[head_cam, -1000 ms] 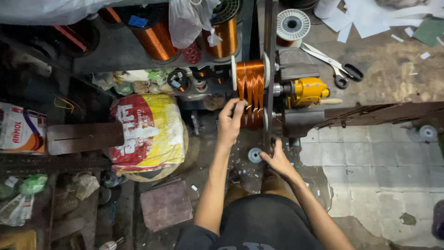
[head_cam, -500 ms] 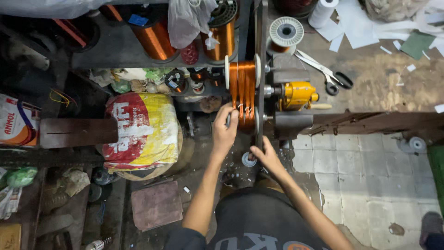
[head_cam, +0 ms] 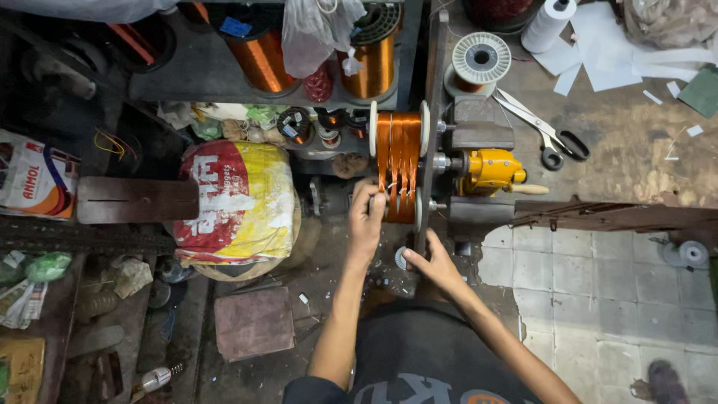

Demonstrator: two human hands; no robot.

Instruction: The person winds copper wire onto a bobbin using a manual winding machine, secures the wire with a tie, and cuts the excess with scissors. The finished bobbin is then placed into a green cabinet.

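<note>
Beyond both hands stretches a dim, cluttered workshop floor with a stained bench to the right. Scissors [head_cam: 544,133] and a yellow winder [head_cam: 490,170] lie past the right hand [head_cam: 431,263], a printed sack [head_cam: 238,202] left of the left hand [head_cam: 366,218]. Left fingers curl onto the copper coil [head_cam: 398,166]; the right hand grips the frame's lower edge.

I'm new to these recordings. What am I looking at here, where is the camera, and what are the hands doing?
The camera sits on the person's head, looking straight down at their own arms. The left hand touches a copper wire coil wound on a former with pale end discs, mounted on a small winding machine with a yellow hand crank. The right hand grips the lower edge of the machine's upright plate. Nearby lie scissors, copper wire spools on a shelf, and a red and yellow sack.
</note>
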